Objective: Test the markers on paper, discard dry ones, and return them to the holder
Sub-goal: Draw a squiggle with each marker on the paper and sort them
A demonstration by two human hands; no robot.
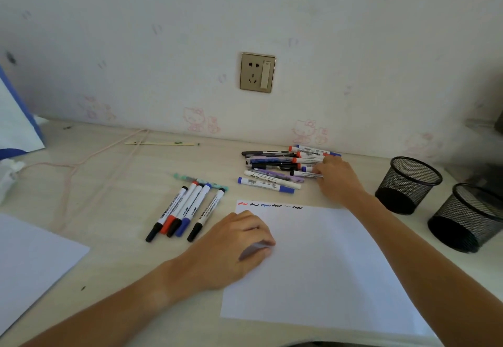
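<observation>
Reaching into the marker pile (283,167), the right hand (336,176) pinches one white marker (306,174); left hand (239,240), fingers loosely curled, presses the paper (326,265).

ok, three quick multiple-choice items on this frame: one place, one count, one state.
1. Where do the two mesh cups stand?
A. right of the paper
B. left of the paper
C. on the paper

2. How many scribbles run along the top of the paper?
A. two
B. six
C. ten

3. What is the left hand doing?
A. holding a marker upright
B. resting on the paper's left edge
C. reaching into a cup

Key: 1 A, both cups sit at the desk's right side, off the sheet. 2 B, six short marks show in red, black, blue and one faint. 3 B, it lies on the sheet, while the right hand reaches the pile of pens.
</observation>
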